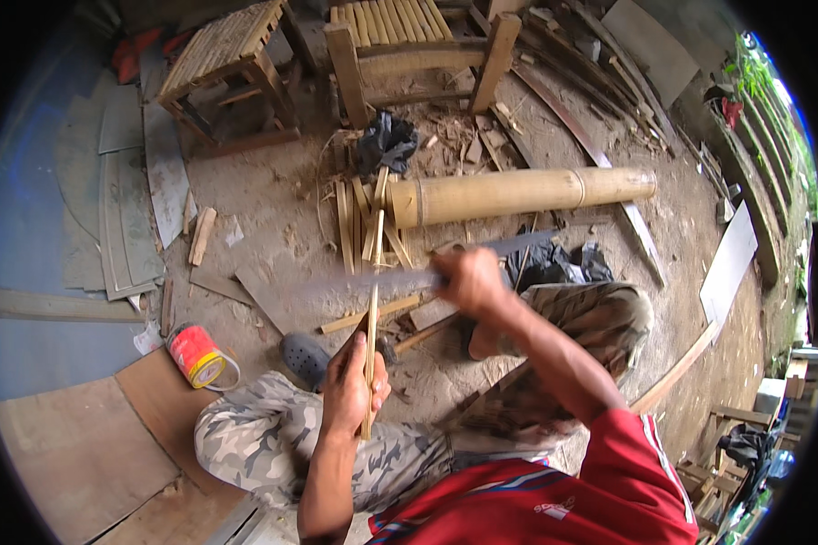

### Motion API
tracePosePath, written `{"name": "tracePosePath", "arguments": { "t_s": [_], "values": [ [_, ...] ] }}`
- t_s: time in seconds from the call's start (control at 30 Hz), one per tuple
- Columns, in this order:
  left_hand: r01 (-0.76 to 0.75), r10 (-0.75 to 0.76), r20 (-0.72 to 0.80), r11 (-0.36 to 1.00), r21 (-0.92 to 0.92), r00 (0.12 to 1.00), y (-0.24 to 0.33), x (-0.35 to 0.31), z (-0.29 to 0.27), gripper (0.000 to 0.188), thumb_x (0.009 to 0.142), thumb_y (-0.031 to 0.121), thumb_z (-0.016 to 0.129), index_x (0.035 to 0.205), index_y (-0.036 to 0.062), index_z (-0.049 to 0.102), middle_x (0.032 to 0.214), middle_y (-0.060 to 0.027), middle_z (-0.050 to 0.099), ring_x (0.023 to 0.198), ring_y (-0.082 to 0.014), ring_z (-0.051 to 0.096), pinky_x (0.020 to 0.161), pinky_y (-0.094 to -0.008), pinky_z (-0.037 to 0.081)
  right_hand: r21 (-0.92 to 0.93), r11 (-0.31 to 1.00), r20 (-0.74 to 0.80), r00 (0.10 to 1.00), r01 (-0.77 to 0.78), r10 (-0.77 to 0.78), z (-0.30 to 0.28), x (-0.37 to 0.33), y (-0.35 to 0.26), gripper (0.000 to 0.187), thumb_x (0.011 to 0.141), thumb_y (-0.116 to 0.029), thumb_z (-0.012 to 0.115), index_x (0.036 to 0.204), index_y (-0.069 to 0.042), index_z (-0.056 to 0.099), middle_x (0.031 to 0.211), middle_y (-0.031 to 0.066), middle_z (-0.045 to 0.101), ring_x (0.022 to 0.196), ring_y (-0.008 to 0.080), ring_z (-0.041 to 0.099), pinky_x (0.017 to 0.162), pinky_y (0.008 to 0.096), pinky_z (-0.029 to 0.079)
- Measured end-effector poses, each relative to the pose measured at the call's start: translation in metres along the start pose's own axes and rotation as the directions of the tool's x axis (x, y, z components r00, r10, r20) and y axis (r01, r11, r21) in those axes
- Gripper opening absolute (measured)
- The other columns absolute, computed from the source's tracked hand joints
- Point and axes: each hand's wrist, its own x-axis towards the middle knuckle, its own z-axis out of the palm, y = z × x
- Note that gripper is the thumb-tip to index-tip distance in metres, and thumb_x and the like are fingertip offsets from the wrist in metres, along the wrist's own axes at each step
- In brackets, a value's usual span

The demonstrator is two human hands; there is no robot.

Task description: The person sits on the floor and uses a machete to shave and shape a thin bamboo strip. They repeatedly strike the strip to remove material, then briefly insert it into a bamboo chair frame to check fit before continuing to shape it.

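Note:
My left hand (347, 391) is wrapped round the lower end of a long, thin bamboo strip (378, 241). This strip points away from me, its far end reaching a black plastic bag (386, 141). In my closed right hand (473, 283) is a long knife (400, 277), its blade smeared by motion and lying across the strip's middle. A dark, narrow length extends to the right behind that hand. Just beyond lies a thick bamboo pole (518, 193), with several split bamboo pieces (346, 232) by its left end.
Two bamboo-slatted seats, a stool (218, 54) and a wooden-framed one (418, 50), stand at the back. A red and yellow can (198, 356) is at left near a grey clog (305, 359). Black plastic (559, 263) lies by my right knee. Wood scraps (600, 68) lie far right.

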Motion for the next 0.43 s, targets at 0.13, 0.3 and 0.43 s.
{"name": "tracePosePath", "arguments": {
  "t_s": [0.13, 0.3, 0.43],
  "values": [
    [-0.002, 0.0, -0.036, 0.998, -0.065, 0.999, -0.003, 0.003, -0.004, 0.044, 0.108, 0.036, 0.04, 0.14, 0.0096, 0.052, 0.055, 0.0013, 0.038, 0.04, -0.0073, 0.033, 0.039, -0.0218, 0.033, 0.03, 0.963, 0.141, 0.955, -0.267, 0.26, -0.011, 0.016, 0.012, 0.015, 0.077, -0.024, 0.068, 0.07, -0.012, 0.063, 0.056, 0.0075, 0.062, 0.046, 0.0233, 0.06, 0.047, 0.0387, 0.05],
    [-0.047, 0.066, -0.067, 0.966, 0.255, 0.996, 0.001, 0.004, -0.002, 0.045, 0.107, 0.037, 0.04, 0.142, 0.011, 0.05, 0.057, 0.0005, 0.043, 0.041, -0.0078, 0.04, 0.036, -0.023, 0.034, 0.117, 0.993, -0.044, 0.999, 0.011, -0.006, -0.015, 0.004, -0.007, 0.014, 0.072, -0.024, 0.071, 0.071, -0.012, 0.064, 0.056, 0.0053, 0.062, 0.047, 0.0222, 0.06, 0.047, 0.0401, 0.049],
    [-0.027, 0.077, -0.151, 0.951, 0.309, 0.985, 0.001, 0.007, 0.004, 0.044, 0.107, 0.037, 0.04, 0.143, 0.015, 0.05, 0.057, 0.0006, 0.042, 0.04, -0.0082, 0.041, 0.037, -0.0226, 0.036, 0.028, 0.975, 0.203, 0.956, -0.222, 0.212, -0.022, 0.015, -0.001, 0.021, 0.084, -0.037, 0.066, 0.079, -0.017, 0.072, 0.067, 0.01, 0.07, 0.061, 0.0297, 0.07, 0.053, 0.0442, 0.055]
  ]
}}
